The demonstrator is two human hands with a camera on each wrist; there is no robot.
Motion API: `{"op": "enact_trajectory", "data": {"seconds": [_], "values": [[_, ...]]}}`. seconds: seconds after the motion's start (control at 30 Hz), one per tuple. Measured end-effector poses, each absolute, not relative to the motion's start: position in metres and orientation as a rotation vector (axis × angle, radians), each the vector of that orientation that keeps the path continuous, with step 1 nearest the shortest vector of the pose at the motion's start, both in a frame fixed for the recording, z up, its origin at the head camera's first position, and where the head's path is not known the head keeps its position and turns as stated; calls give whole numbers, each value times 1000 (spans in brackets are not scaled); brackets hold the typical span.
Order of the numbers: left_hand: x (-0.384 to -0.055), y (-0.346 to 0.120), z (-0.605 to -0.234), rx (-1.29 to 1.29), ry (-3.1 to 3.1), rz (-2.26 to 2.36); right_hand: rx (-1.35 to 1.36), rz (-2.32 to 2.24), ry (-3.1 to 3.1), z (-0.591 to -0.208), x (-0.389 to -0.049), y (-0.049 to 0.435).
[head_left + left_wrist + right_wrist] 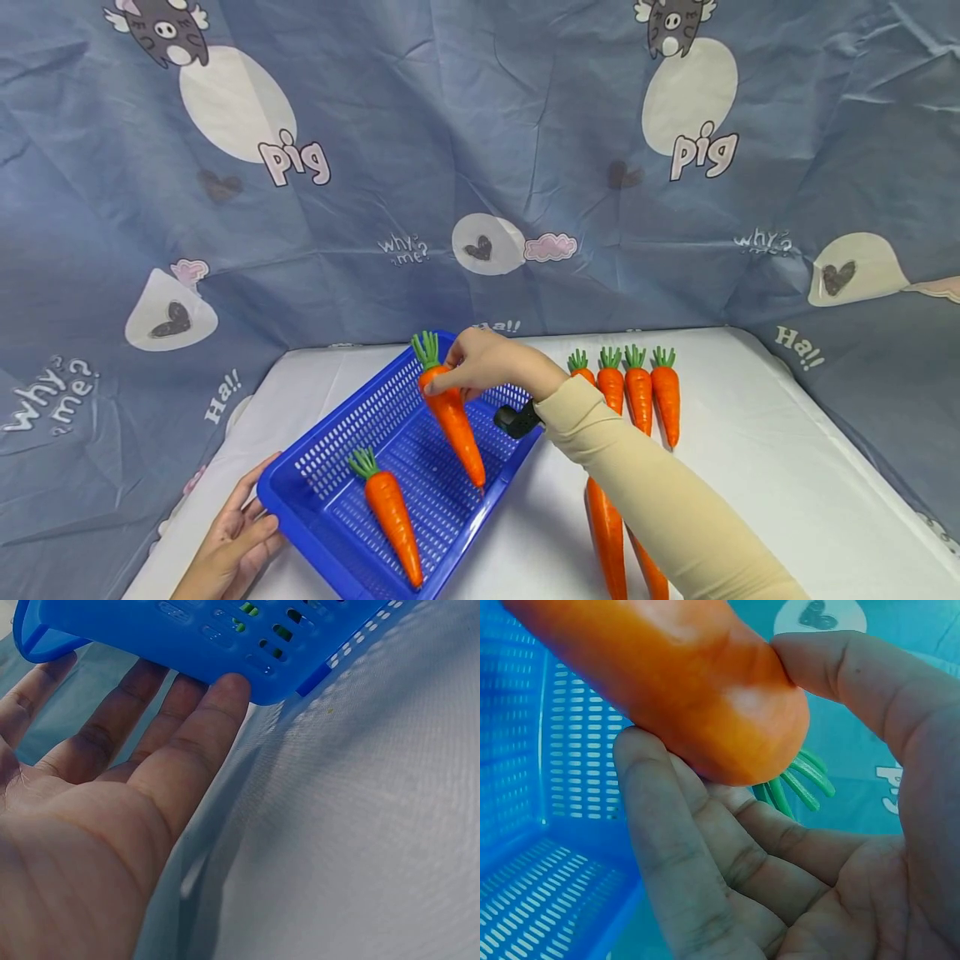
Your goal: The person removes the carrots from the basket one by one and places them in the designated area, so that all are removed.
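Observation:
My right hand [487,362] pinches an orange carrot [456,425] near its green-topped end, above a blue plastic basket [272,492]. That carrot slants, its pointed tip down to the right. In the right wrist view the thumb and fingers [660,825] press its thick end from opposite sides. Another carrot [394,527] lies inside the basket, toward the near end. My left hand [234,542] is at the basket's near left corner. Its fingers are stretched out, with fingertips right at the basket's lower edge in the left wrist view.
Several carrots [665,392] lie in a row on the white table [757,467], right of the basket. More carrots [606,533] lie nearer, partly hidden by the right sleeve [660,492]. A blue printed cloth [420,192] hangs behind the table.

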State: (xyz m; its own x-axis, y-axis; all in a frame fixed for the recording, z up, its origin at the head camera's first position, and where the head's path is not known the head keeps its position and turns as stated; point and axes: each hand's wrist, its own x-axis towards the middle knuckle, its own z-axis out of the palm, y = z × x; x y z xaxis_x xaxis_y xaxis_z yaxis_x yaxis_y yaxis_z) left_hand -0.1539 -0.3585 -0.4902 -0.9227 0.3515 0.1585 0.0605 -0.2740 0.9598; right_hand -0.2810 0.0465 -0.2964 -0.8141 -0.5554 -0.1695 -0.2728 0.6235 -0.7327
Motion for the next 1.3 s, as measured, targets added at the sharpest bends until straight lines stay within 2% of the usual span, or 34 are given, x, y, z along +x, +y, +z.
{"op": "enact_trajectory", "data": {"seconds": [1.3], "values": [[-154, -357, -490, 532, 1770, 2310, -596, -1167, 2561, -305, -261, 118]]}}
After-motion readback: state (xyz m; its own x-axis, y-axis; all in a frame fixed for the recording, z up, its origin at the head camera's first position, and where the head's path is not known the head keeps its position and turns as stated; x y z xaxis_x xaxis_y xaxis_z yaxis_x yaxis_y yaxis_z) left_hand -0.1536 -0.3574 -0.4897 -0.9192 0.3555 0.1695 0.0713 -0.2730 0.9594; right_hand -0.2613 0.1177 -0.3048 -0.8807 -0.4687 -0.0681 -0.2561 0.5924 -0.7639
